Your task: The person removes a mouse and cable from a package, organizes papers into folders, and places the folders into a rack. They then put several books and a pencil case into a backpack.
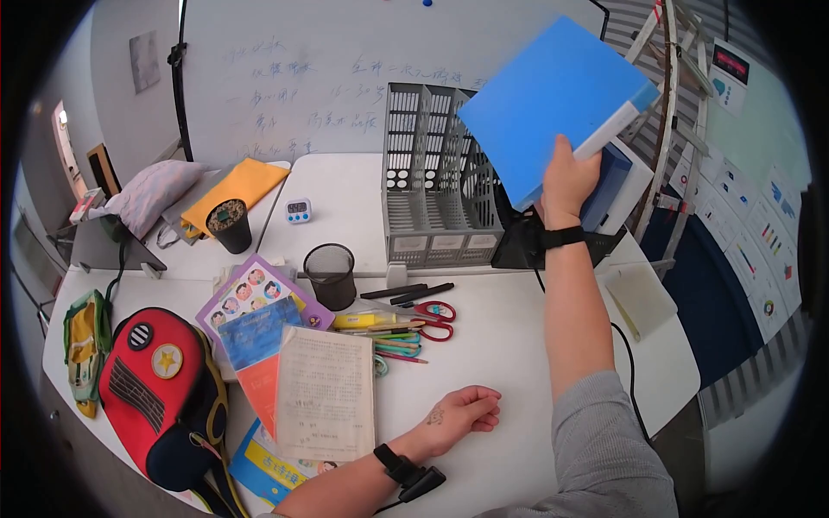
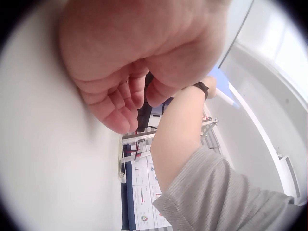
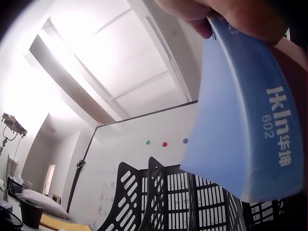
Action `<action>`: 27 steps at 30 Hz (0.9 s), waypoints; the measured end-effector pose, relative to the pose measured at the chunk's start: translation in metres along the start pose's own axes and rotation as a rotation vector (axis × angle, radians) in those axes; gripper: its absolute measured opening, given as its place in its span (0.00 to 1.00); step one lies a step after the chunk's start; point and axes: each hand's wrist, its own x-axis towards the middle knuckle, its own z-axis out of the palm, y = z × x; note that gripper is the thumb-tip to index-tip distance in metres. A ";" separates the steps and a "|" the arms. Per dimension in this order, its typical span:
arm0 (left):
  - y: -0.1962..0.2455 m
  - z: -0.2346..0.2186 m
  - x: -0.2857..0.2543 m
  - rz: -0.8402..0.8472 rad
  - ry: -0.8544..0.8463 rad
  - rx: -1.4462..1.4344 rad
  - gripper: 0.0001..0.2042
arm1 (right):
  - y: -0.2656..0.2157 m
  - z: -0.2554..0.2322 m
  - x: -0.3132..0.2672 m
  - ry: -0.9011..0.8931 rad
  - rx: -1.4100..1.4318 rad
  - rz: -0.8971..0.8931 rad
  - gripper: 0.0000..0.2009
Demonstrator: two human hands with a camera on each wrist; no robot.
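My right hand grips a blue file folder by its lower spine edge, thumb across the cover. The folder is raised and tilted, overlapping the right side of a grey file rack in the head view. White lettering marks the folder's blue spine in the right wrist view, where the rack's slotted dividers show below it. My left hand rests on the white table with loosely curled fingers and nothing in them, to the right of an old printed booklet.
Scissors, pens and a mesh pen cup lie left of centre. Further left are a red backpack, a potted plant and a timer. A whiteboard stands behind; a black cable runs along the right.
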 end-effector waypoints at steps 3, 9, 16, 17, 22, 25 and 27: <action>0.000 0.001 -0.001 0.012 -0.008 0.028 0.13 | 0.000 -0.005 -0.003 -0.008 0.167 0.102 0.20; 0.004 0.003 -0.002 0.015 0.002 0.046 0.14 | -0.002 -0.022 0.000 0.010 0.297 0.187 0.19; 0.002 0.003 -0.001 0.003 0.010 0.059 0.11 | 0.004 -0.012 -0.016 -0.062 0.086 0.048 0.19; 0.002 0.003 -0.002 0.005 0.010 0.058 0.11 | 0.001 -0.005 -0.022 -0.118 0.015 0.017 0.19; 0.000 0.001 -0.001 0.011 0.001 0.058 0.11 | -0.017 0.029 -0.043 -0.274 -0.075 0.029 0.19; 0.001 0.001 -0.001 0.013 -0.005 0.074 0.12 | -0.005 0.043 -0.056 -0.282 -0.101 0.048 0.20; 0.004 0.002 -0.002 0.015 -0.005 0.078 0.12 | 0.010 0.047 -0.069 -0.304 -0.085 0.068 0.20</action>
